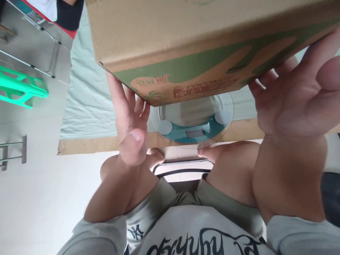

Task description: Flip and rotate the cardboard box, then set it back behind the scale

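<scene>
A large brown cardboard box (186, 35) with green print and the word COCONUT on its side fills the top of the head view, tilted. My left hand (131, 124) supports it at the lower left, its fingers curled under the bottom edge and the thumb off the side. My right hand (294, 95) holds the lower right edge in the same way, with some fingertips hidden behind the box. Below the box, a round glass weighing scale (183, 134) with a teal band, pale round pads and a small display lies at the table edge. The box covers its far part.
The table (87, 106) wears a pale green cloth and has a wooden front edge. A green plastic stool (23, 86) and a metal-framed rack (50, 53) stand on the floor at the left. Part of another person (69, 14) shows at the top left.
</scene>
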The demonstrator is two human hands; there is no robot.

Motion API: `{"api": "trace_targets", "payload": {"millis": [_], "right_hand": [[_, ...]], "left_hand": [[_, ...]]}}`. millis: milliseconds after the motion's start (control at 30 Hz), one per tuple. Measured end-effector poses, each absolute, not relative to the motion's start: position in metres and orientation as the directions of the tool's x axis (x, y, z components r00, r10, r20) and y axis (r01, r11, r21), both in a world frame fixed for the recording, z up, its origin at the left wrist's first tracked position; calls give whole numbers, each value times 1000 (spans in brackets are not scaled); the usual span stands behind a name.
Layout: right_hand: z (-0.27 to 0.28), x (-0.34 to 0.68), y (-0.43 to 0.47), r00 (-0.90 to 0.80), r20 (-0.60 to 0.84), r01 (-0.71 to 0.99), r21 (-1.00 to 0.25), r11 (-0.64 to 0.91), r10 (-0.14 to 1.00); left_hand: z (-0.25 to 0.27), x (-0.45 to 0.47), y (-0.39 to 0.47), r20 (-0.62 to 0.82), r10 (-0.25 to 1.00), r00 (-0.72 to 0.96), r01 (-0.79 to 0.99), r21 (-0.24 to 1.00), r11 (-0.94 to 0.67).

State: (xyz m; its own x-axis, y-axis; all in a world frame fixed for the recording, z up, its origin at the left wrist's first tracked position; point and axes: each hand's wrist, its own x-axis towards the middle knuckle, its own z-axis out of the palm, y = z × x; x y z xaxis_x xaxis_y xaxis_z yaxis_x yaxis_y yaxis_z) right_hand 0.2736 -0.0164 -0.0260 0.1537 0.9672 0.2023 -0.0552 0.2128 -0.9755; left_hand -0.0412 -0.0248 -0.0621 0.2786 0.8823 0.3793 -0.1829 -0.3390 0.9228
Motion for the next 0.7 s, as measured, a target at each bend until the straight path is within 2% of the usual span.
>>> {"api": "trace_targets", "payload": {"millis": [167,333,433,567,700], "right_hand": [[-46,279,-47,55,168,-118,-978,173,984],[-71,280,-54,111,111,-85,-989,121,988],[-79,276,-59,104,106,-81,-990,115,989],[-90,279,-62,118,97,-94,-990,108,988],[-107,307,-35,227,84,-76,-992,104,970]], "left_hand": [[-94,-52,-57,342,915,214,-109,939,-325],[-123,-64,-67,310,923,227,-102,950,-294],[-122,-64,-69,284,939,192,-75,959,-274],[-100,-55,-64,290,957,-3,-43,956,-290],[-101,-63,-21,217,944,-247,-20,973,-229]]}}
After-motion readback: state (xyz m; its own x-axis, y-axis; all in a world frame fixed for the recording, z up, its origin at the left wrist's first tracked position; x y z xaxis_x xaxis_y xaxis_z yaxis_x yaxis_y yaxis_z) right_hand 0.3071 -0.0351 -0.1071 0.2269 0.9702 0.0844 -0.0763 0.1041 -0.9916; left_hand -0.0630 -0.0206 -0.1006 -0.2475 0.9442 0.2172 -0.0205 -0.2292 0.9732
